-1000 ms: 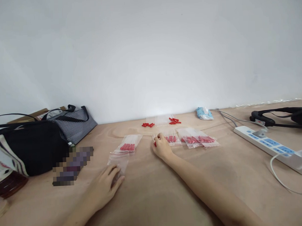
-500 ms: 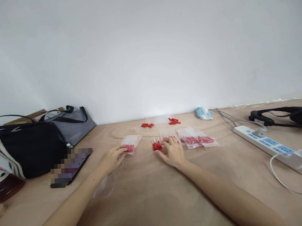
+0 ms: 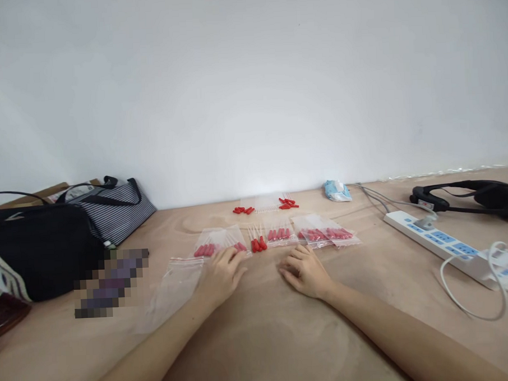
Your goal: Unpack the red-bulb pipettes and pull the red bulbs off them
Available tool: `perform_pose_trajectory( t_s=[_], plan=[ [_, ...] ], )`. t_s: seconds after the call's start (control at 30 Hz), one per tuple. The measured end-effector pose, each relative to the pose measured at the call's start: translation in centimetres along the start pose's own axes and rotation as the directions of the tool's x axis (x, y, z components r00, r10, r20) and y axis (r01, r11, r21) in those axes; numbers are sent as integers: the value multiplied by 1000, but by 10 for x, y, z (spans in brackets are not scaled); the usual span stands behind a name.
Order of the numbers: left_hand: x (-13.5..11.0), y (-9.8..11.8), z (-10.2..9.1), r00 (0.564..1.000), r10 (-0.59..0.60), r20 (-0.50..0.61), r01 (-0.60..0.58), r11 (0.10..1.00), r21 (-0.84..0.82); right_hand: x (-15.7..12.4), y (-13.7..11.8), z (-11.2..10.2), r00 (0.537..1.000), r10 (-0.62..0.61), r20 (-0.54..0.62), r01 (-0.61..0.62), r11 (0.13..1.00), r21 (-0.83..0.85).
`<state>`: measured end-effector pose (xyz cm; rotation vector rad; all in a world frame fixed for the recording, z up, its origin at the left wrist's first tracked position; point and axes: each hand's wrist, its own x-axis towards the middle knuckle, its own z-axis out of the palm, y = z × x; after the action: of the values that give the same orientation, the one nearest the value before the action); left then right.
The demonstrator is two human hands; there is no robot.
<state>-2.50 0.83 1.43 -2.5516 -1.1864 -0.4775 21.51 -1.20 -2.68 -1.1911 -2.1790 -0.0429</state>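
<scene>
My left hand (image 3: 219, 277) lies palm down, fingers bent and thumb apart. Its fingertips touch the near right edge of a clear zip bag (image 3: 221, 237) holding thin droppers with red bulbs. Partly under my left forearm is a flat clear zip bag (image 3: 174, 286) with no droppers visible in it. My right hand (image 3: 307, 271) rests on the table, fingers loosely curled, nothing visible in them. Just beyond it is another zip bag of red-bulbed droppers (image 3: 278, 234). Several loose red-bulbed droppers (image 3: 258, 245) lie between the two filled bags, tips pointing away.
Overlapping filled bags (image 3: 325, 235) lie to the right. Farther back are more red-bulbed droppers (image 3: 243, 210) and a blue-white packet (image 3: 337, 191). A power strip (image 3: 443, 241) with cables and a black headset (image 3: 465, 198) are right; a blurred phone (image 3: 112, 283) and bags (image 3: 41, 250) left.
My left hand has moved right along the filled bag, uncovering the flat bag. My right hand has drawn back toward me off the middle bag. The view has shifted slightly.
</scene>
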Motion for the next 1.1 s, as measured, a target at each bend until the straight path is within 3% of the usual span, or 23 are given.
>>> perform_pose_trajectory(
  t_s=[0.1,0.23,0.4,0.6,0.7,0.8,0.9,1.0,1.1],
  plan=[
    [-13,-18,4,997,-51,-66,53,998,29,2,-2,0,1000,-4,12,3,1000,3],
    [-19,-36,9,997,33,-71,-29,998,61,3,-1,0,999,-13,30,13,1000,14],
    [-10,-29,11,994,87,-66,-82,994,69,3,1,0,999,-22,39,21,999,38],
    [6,-26,17,988,139,73,-148,980,134,2,1,0,999,-35,35,34,999,38],
    [10,-16,9,987,134,92,-145,981,127,2,2,1,999,-30,31,29,999,37],
    [8,5,-5,993,98,60,-99,995,21,4,0,1,1000,-20,10,20,999,39],
    [2,29,-14,993,96,71,-78,971,-224,6,-6,1,995,-104,-15,104,993,56],
    [-1,46,-10,998,43,48,-20,916,-401,9,-10,2,966,-259,-14,259,965,34],
    [1,51,-3,1000,12,27,4,864,-503,9,-10,4,947,-321,-9,321,947,9]
  ],
)
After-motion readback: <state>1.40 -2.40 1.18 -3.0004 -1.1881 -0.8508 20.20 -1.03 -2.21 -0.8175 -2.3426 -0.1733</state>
